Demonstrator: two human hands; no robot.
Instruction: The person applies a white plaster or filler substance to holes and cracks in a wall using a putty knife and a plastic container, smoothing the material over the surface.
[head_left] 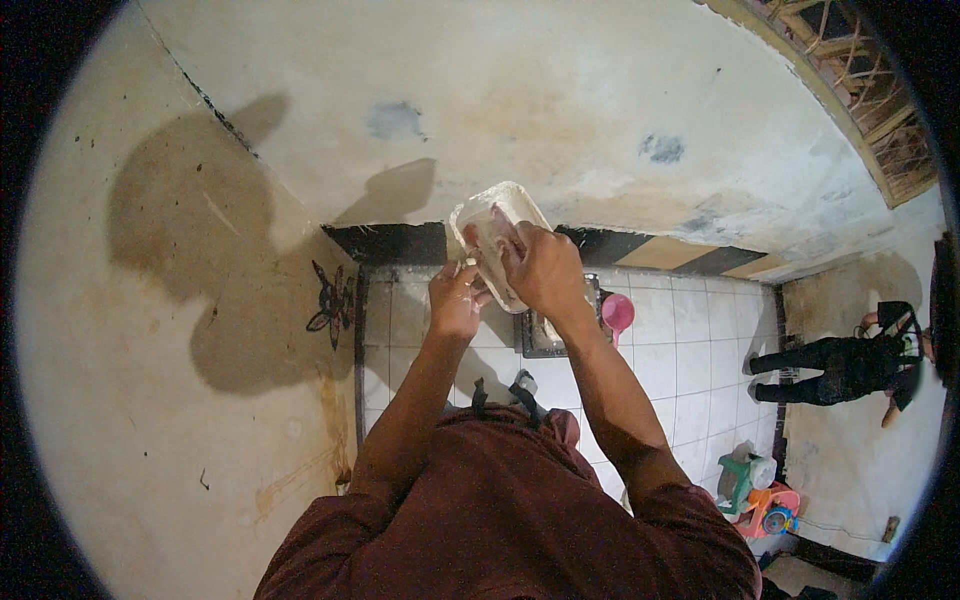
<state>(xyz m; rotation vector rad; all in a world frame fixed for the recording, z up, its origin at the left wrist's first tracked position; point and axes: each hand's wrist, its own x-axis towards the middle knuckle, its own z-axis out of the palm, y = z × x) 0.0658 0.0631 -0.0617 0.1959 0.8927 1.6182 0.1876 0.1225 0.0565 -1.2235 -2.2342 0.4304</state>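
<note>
I hold a white rectangular plastic container [510, 195], smeared inside, tilted in front of the wall. My left hand [455, 300] grips its lower left side, with pale residue on the fingers. My right hand [548, 275] has its fingers curled down into the container; whatever they hold is hidden. Below my hands a dark tray [535, 345] sits on the white tiled floor [680, 370], partly covered by my arm, with a pink dipper [617, 312] beside it.
Stained walls [520, 100] meet at the left corner. At the right, another person [830, 365] in dark clothes appears by the side wall. Below them are a green plastic object [737, 475] and an orange-and-blue appliance [770, 510]. A lattice opening [850, 70] is at upper right.
</note>
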